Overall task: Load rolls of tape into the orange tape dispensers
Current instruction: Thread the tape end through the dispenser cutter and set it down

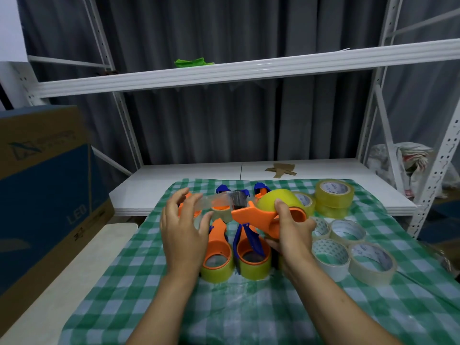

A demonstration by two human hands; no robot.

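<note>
Head view: at frame centre the right hand grips an orange plastic tape dispenser already carrying a yellow tape roll. The left hand, fingers spread, meets the pulled clear strip; whether it pinches I cannot tell. 2 loaded dispensers lie just below on the green checked cloth. At least 4 loose clear rolls wait at right, so plenty remains.
</note>
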